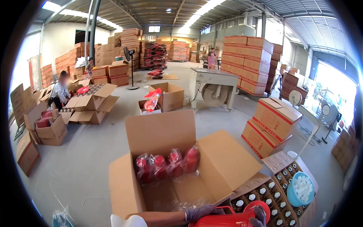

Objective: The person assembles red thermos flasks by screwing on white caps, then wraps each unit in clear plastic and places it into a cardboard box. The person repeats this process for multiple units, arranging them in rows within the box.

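Note:
A glossy red jug with a side handle lies tilted at the bottom edge, partly cut off by the frame. My left hand, in a grey glove, grips it at the handle side. At its wide round red end, the gloved fingers of my right hand hold on. Just beyond is an open cardboard carton with its flaps spread. Several red jugs in clear plastic bags stand in a row along the carton's far wall. Clear plastic film lies near its front edge.
At right, a divided carton holds several white-capped bottles. A blue basin of white caps sits on it. Closed cartons are stacked beyond. A white machine table stands ahead; a person works at far left.

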The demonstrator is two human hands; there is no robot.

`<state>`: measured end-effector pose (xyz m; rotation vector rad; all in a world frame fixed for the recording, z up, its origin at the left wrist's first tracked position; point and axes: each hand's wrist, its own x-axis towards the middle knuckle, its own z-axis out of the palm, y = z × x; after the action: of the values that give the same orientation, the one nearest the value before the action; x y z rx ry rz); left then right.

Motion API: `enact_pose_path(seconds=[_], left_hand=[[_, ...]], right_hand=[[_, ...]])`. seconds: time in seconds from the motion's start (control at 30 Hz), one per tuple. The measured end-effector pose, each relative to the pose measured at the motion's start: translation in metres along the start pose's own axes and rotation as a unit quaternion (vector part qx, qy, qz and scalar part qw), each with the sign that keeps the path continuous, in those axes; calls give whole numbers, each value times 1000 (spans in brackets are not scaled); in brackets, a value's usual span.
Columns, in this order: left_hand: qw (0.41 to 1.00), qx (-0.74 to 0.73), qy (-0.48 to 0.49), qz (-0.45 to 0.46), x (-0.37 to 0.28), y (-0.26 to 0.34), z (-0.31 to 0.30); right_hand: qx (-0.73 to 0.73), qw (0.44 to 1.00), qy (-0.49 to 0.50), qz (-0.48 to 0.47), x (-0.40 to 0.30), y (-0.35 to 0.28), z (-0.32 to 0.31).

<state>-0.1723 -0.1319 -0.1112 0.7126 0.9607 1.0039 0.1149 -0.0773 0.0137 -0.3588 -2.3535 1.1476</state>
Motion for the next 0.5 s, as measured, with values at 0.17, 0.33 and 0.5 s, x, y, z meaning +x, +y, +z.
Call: enact_pose_path(seconds=[0.17,0.33,0.5], left_hand=[[946,198,132,222,14,5,-4],[911,269,160,268,9,7,1],[951,182,181,169,13,-8,-10]], right_hand=[[17,985,166,46,-4,23,17],[151,948,249,126,-20,56,29],[144,939,292,115,-9,115,11]])
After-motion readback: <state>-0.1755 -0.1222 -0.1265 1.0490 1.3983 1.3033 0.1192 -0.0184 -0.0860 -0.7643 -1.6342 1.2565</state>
